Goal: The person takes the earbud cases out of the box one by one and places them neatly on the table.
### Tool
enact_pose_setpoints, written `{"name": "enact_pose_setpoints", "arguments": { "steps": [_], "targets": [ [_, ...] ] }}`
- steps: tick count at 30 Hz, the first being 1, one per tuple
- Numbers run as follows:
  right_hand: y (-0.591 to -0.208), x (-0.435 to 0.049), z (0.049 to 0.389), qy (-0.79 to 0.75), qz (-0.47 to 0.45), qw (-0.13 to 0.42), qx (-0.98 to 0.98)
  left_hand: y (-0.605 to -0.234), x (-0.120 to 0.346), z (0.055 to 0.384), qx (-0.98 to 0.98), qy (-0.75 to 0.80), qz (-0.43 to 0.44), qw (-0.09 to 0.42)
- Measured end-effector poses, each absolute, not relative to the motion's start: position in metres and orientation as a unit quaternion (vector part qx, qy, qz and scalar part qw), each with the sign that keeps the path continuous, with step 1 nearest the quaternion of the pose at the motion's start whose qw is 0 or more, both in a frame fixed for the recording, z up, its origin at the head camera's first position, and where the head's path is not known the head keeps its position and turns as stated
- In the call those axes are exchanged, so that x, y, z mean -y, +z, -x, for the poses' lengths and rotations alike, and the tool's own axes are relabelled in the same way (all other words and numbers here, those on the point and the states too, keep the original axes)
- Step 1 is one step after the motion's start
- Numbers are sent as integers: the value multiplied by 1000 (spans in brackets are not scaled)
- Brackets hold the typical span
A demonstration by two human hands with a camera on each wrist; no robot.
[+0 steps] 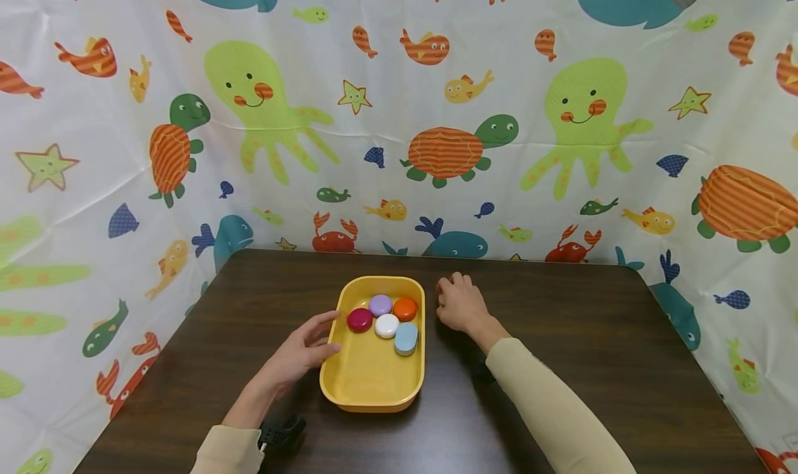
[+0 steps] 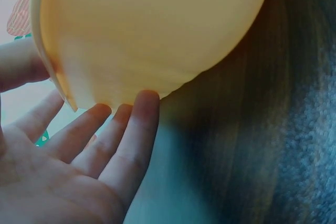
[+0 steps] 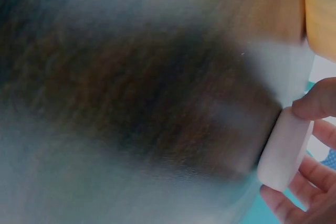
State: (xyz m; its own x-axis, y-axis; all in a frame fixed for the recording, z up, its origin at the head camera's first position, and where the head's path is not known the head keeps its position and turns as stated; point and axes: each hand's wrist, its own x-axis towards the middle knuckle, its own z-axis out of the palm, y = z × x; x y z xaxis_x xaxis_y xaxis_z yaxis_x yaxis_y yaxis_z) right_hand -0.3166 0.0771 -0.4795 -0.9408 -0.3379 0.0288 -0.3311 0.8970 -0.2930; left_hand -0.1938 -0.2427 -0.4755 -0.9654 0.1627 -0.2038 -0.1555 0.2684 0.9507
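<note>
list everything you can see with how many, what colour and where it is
tray: 1, yellow, on the table
round pieces: 4; magenta, lavender, orange, white; in the tray's far half
oblong piece: 1, light blue, in the tray, right side
pale piece: 1, whitish, in the right hand
table: 1, dark brown, under the tray
cloth: at least 1, white with colourful sea animals, behind the table
wrist device: 1, black, by the left wrist
sleeves: 2, beige, one per arm
left hand: 1, bare, at the tray's left rim
right hand: 1, bare, right of the tray
</note>
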Motion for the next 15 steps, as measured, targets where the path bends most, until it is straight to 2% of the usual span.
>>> {"name": "enact_pose_setpoints", "arguments": {
  "steps": [15],
  "targets": [
    [-483, -80, 320, -167, 176, 5, -970, -473, 242, 192, -788, 602, 0, 130]
  ]
}}
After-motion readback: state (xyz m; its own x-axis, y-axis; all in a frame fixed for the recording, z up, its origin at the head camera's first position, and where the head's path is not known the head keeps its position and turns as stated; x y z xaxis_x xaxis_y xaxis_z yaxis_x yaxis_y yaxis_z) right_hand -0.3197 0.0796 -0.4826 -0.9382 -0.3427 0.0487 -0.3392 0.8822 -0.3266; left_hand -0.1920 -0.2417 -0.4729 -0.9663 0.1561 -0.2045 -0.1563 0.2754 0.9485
